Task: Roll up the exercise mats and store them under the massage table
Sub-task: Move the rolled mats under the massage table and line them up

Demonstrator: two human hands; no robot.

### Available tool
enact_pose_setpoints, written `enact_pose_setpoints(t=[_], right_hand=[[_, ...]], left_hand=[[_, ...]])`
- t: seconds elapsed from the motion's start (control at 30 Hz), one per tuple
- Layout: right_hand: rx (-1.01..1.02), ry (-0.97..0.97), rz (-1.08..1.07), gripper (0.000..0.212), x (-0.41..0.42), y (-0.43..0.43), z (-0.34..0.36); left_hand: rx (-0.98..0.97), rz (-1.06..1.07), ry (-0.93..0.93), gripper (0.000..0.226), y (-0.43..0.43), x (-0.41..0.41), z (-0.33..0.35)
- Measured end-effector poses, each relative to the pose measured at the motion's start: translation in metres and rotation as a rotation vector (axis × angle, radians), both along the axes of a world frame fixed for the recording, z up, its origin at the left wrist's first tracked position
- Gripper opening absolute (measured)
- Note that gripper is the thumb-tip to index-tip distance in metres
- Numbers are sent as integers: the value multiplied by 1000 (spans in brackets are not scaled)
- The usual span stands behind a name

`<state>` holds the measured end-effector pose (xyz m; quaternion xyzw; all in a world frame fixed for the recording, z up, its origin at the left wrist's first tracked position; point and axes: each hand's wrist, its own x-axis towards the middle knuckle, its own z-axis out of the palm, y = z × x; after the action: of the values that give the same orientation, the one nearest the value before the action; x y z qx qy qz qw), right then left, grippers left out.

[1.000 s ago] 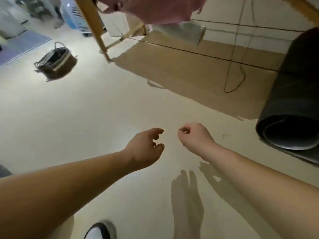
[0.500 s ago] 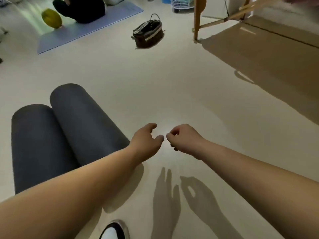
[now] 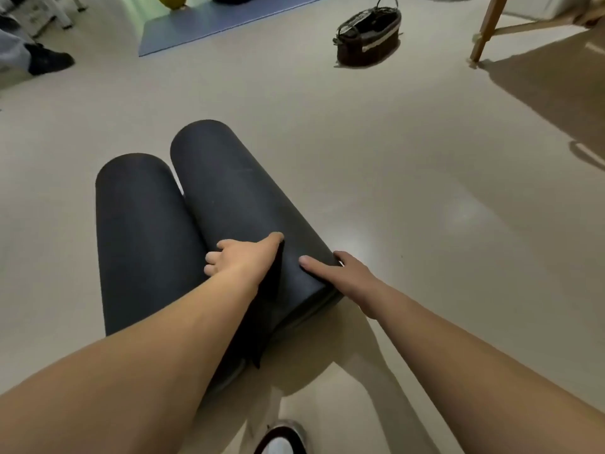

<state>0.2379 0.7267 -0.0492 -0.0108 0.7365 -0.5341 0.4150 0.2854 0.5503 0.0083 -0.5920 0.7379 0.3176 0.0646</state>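
Two dark rolled exercise mats lie side by side on the pale floor, the left mat [image 3: 140, 231] and the right mat [image 3: 235, 191]. My left hand [image 3: 242, 260] lies on the near part of the right mat, beside its loose outer flap, with the fingers curled down into the gap between the rolls. My right hand [image 3: 343, 273] holds the same roll from its right side, thumb on top and fingers round the side. A wooden leg of the massage table [image 3: 484, 31] stands at the top right.
A dark wicker basket [image 3: 368, 31] sits on the floor beyond the mats. Farther back lie a blue mat [image 3: 229, 14] and a yellow ball [image 3: 170, 0]. Another person's dark shoe [image 3: 49, 62] is at the far left. My own shoe [image 3: 281, 437] shows at the bottom edge.
The view swung left from the massage table to the two rolled mats. Both hands, which hung free above the floor, have come down onto the right roll.
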Motion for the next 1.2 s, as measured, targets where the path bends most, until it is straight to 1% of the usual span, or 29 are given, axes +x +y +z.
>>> enact_pose_setpoints(t=[0.07, 0.13, 0.23, 0.3, 0.33, 0.37, 0.43, 0.5, 0.57, 0.63, 0.67, 0.7, 0.77, 0.83, 0.87, 0.9, 0.93, 0.97, 1.0, 1.03, 1.07, 1.1, 1.13, 1.17, 1.2], right_hand=[[22, -23, -23, 82, -8, 12, -6], [27, -87, 31, 78, -16, 34, -12], [29, -183, 104, 89, -20, 76, -15], [26, -248, 125, 89, -21, 107, -14], [28, -286, 122, 89, -22, 123, -13], [42, -327, 111, 94, -23, 140, -11], [79, -414, 97, 115, -26, 173, -7], [119, -498, 120, 129, -27, 203, -4], [198, -541, 163, 130, -27, 233, -1], [325, -508, 197, 130, -28, 260, 5], [380, -460, 181, 127, -31, 274, 10], [419, -382, 143, 119, -35, 287, 16], [448, -171, 44, 94, -48, 312, 31], [398, 28, -102, 77, -59, 326, 48], [338, 81, -165, 71, -61, 327, 54], [276, 97, -204, 70, -61, 327, 58], [235, 95, -230, 78, -59, 326, 60], [221, 93, -251, 91, -55, 325, 59], [229, 110, -287, 103, -51, 326, 56], [258, 140, -349, 113, -48, 330, 53], [313, 170, -422, 119, -44, 336, 52], [377, 196, -478, 119, -41, 345, 52], [426, 225, -508, 110, -40, 355, 53], [436, 250, -531, 93, -39, 366, 53], [399, 262, -560, 74, -39, 376, 53]], left_hand=[[14, -8, 79, 100, -4, 1, -3], [76, -17, 171, 84, 0, 5, -9], [215, -70, 271, 60, 15, 12, -17], [301, -129, 358, 49, 32, 12, -18], [308, -174, 384, 47, 42, 10, -19], [299, -222, 398, 46, 53, 9, -22], [259, -300, 418, 46, 73, 8, -28], [238, -364, 421, 53, 91, 6, -35], [304, -424, 422, 65, 110, -2, -37], [391, -486, 426, 72, 130, -13, -36], [406, -506, 423, 77, 140, -19, -36], [407, -528, 412, 84, 152, -25, -36], [405, -628, 373, 95, 181, -37, -32], [409, -734, 380, 93, 218, -49, -26], [367, -797, 364, 87, 238, -57, -20], [299, -870, 347, 78, 257, -65, -16], [226, -938, 338, 70, 273, -73, -12], [185, -976, 357, 68, 287, -79, -7], [175, -967, 391, 75, 296, -83, -4], [206, -895, 422, 91, 302, -86, -4], [278, -766, 415, 111, 307, -86, -6], [378, -635, 363, 128, 311, -84, -7], [495, -550, 268, 138, 317, -78, -10], [618, -510, 164, 142, 326, -72, -12], [719, -489, 109, 141, 337, -69, -14]])
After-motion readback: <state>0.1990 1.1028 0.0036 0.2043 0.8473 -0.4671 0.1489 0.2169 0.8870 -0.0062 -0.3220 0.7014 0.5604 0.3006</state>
